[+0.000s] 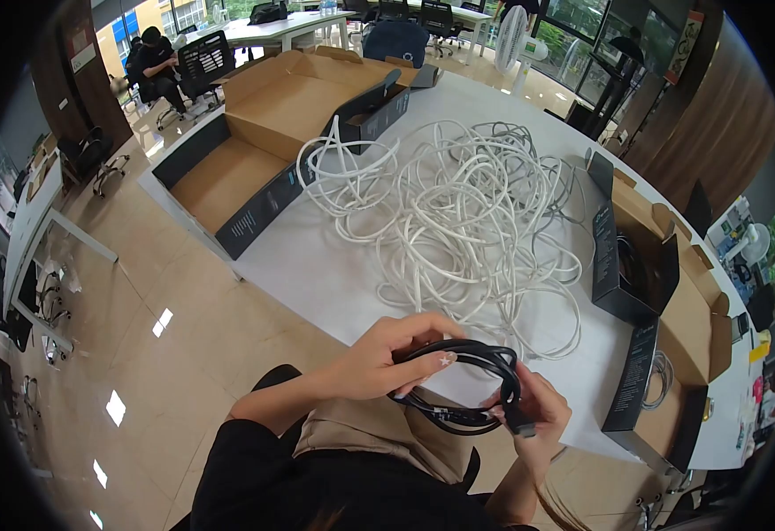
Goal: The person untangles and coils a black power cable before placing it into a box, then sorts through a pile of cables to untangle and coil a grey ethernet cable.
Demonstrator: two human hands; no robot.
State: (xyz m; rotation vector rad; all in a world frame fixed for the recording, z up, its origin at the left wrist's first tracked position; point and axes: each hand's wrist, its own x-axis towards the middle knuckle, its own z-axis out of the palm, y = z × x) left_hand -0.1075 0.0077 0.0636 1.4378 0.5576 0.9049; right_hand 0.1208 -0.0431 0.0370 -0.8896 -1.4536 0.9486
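Observation:
A coiled black cable (471,347) is held between my two hands above the table's front edge. My left hand (396,354) closes round the left side of the coil, fingers bent over it. On the right side, my right hand (533,403) grips the coil near a black connector (519,419) that points downward. Just beyond my hands lies a large loose tangle of white cables (467,212) on the white table (317,288), with some grey cable (516,137) at its far side.
An open, shallow cardboard box (228,177) stands at the left. On the right, one black box (626,265) holds dark cable, and another (662,398) holds a grey coil (660,380). A seated person (153,66) and office chairs are in the background.

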